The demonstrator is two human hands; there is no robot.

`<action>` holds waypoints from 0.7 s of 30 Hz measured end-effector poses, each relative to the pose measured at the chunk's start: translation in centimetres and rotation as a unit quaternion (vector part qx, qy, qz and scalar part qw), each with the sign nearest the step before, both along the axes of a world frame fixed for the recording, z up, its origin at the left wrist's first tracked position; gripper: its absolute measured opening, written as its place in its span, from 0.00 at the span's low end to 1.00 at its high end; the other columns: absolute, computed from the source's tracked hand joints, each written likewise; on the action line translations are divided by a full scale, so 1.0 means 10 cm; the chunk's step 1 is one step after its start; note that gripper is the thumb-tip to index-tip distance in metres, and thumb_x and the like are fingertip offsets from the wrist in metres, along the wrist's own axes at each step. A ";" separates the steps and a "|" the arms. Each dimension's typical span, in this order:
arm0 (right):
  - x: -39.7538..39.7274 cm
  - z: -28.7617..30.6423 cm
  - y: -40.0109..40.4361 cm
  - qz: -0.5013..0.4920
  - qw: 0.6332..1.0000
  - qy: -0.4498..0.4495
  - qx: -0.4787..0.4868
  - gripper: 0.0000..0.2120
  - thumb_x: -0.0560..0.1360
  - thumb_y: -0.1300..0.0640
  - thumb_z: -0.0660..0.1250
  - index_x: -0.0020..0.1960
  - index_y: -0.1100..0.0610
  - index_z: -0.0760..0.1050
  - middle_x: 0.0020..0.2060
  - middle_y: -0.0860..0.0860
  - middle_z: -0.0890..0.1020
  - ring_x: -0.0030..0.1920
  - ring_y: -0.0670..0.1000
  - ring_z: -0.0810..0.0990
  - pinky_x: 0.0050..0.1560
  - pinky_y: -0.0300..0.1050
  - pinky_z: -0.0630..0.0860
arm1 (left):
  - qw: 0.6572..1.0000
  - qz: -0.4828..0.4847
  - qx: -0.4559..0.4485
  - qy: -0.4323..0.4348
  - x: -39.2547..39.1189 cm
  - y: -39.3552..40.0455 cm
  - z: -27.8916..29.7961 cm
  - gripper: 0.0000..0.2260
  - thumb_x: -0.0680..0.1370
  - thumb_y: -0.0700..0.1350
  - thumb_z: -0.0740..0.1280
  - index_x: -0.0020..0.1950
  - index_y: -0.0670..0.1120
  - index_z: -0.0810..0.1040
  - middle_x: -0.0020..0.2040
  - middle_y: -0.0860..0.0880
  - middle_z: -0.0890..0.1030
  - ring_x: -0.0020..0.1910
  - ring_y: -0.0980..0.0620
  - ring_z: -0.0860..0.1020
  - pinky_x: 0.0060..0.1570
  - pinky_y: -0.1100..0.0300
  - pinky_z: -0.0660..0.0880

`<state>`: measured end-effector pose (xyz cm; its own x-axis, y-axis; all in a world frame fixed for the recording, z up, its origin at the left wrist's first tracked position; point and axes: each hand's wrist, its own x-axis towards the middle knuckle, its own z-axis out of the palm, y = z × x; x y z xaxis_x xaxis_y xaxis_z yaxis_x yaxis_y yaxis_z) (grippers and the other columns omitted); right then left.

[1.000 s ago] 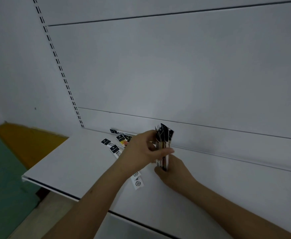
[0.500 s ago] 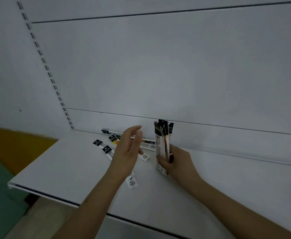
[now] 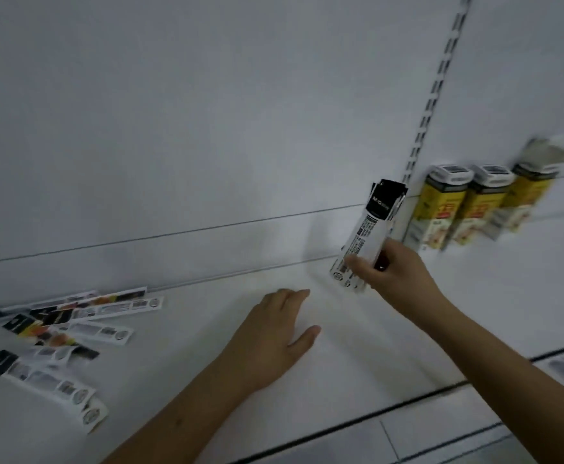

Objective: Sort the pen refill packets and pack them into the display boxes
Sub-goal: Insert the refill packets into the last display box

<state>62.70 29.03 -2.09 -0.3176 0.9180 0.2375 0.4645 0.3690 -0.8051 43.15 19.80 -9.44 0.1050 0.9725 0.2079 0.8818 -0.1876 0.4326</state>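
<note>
My right hand (image 3: 395, 275) grips a bundle of pen refill packets (image 3: 367, 235), white with black tops, held upright and tilted right over the white shelf (image 3: 340, 356). My left hand (image 3: 273, 336) rests flat and empty on the shelf, fingers together, left of and below the bundle. Several loose refill packets (image 3: 59, 329) lie scattered at the shelf's far left. Three yellow and white display boxes (image 3: 468, 204) stand against the back panel to the right of the bundle; the rightmost has its lid flap up.
A slotted upright rail (image 3: 436, 92) runs up the back panel just left of the boxes. The shelf's front edge (image 3: 357, 420) crosses the lower right, with pale floor below it.
The view has swung right, bringing the display boxes into sight. My left hand has left the bundle and dropped flat onto the shelf. My right hand carries the bundle toward the boxes.
</note>
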 end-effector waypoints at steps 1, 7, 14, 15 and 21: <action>0.19 0.03 0.04 -0.011 1.000 -0.007 -0.004 0.04 0.75 0.51 0.70 0.48 0.43 0.76 0.40 0.39 0.82 0.40 0.41 0.82 0.37 0.35 0.78 | 1.000 -0.018 0.002 -0.006 0.15 0.11 0.01 0.28 0.81 0.60 0.58 0.78 0.51 0.59 0.72 0.53 0.66 0.70 0.56 0.64 0.70 0.61 0.61; 1.33 0.15 0.26 -0.105 0.994 0.020 -0.019 0.07 0.76 0.52 0.70 0.53 0.50 0.78 0.43 0.46 0.84 0.31 0.41 0.79 0.32 0.35 0.76 | 0.993 -0.083 -0.010 -0.085 1.15 0.64 0.09 0.25 0.81 0.60 0.59 0.76 0.54 0.61 0.71 0.58 0.67 0.68 0.60 0.64 0.65 0.68 0.60; 2.67 0.28 0.83 -0.128 0.989 0.065 -0.021 0.05 0.77 0.52 0.68 0.53 0.47 0.79 0.46 0.45 0.85 0.36 0.47 0.83 0.41 0.42 0.82 | 0.986 -0.100 0.009 -0.133 2.37 1.33 0.20 0.22 0.81 0.57 0.60 0.74 0.57 0.63 0.68 0.60 0.67 0.68 0.63 0.65 0.65 0.66 0.65; 2.85 0.29 0.95 -0.125 0.989 0.076 -0.023 0.04 0.77 0.52 0.68 0.52 0.45 0.79 0.45 0.45 0.85 0.37 0.48 0.83 0.42 0.43 0.82 | 0.987 -0.096 0.011 -0.132 2.54 1.45 0.21 0.22 0.81 0.57 0.61 0.74 0.57 0.63 0.68 0.61 0.67 0.68 0.63 0.66 0.65 0.66 0.65; 3.70 0.39 1.70 -0.063 0.981 0.180 -0.042 0.09 0.76 0.58 0.69 0.56 0.56 0.81 0.46 0.50 0.87 0.41 0.51 0.85 0.44 0.46 0.83 | 0.979 -0.014 0.053 -0.194 3.51 2.30 0.25 0.20 0.80 0.50 0.65 0.71 0.54 0.67 0.64 0.57 0.69 0.64 0.60 0.70 0.63 0.63 0.69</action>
